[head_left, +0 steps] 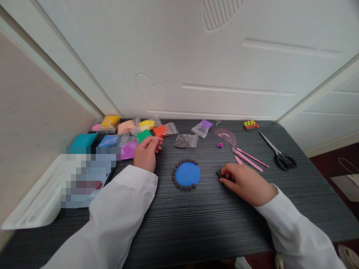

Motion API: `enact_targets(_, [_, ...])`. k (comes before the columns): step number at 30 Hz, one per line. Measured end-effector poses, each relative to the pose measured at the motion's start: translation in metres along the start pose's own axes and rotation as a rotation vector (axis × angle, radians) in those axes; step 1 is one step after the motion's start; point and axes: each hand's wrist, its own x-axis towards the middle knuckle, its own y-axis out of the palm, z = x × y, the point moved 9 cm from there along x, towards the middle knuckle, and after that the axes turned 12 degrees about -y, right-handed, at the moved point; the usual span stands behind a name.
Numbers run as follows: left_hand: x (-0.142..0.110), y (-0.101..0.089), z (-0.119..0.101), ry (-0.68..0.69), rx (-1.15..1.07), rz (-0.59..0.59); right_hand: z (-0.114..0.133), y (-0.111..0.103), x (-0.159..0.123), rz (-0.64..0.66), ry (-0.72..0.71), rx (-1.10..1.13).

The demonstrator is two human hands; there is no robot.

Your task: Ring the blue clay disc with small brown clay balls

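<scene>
A flat blue clay disc (187, 174) lies between my hands on the dark table. Small dark brown clay balls (174, 175) line its rim on the left, top and bottom; the right side of the rim is bare. My left hand (147, 152) is closed in a pinch beside the green clay bag, and whatever its fingertips hold is hidden. To the right of the disc, my right hand (238, 181) rests low over the table. Its thumb and fingers are closed on a dark strip (220, 174), partly covered by the fingers.
Bags of coloured clay, including an orange one (160, 130) and a brown one (185, 141), lie along the back left. Pink tools (249, 160), a protractor (226, 136), a purple lump (219, 145) and black-handled scissors (283, 158) are on the right. A white wall (179, 56) borders the table's back.
</scene>
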Motion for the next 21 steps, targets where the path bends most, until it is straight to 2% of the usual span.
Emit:
enact_targets(4, [0.002, -0.001, 0.003, -0.004, 0.003, 0.003, 0.012, -0.004, 0.000, 0.000, -0.108, 0.034])
enact_targets(8, [0.004, -0.002, 0.004, 0.004, 0.003, 0.000, 0.021, -0.010, 0.001, -0.063, -0.195, -0.071])
enact_targets(11, [0.003, -0.002, 0.004, 0.008, 0.010, -0.006, 0.023, -0.006, 0.004, -0.088, -0.231, -0.119])
enact_targets(15, [0.003, -0.002, 0.005, 0.004, 0.013, -0.009, 0.017, -0.003, 0.005, -0.080, -0.264, -0.055])
enact_targets(18, [0.004, -0.002, 0.004, 0.013, 0.008, -0.004, 0.000, -0.022, -0.001, -0.179, -0.218, -0.038])
enact_targets(21, [0.004, -0.001, 0.005, 0.016, 0.051, -0.004, -0.034, -0.047, -0.013, -0.295, -0.008, -0.073])
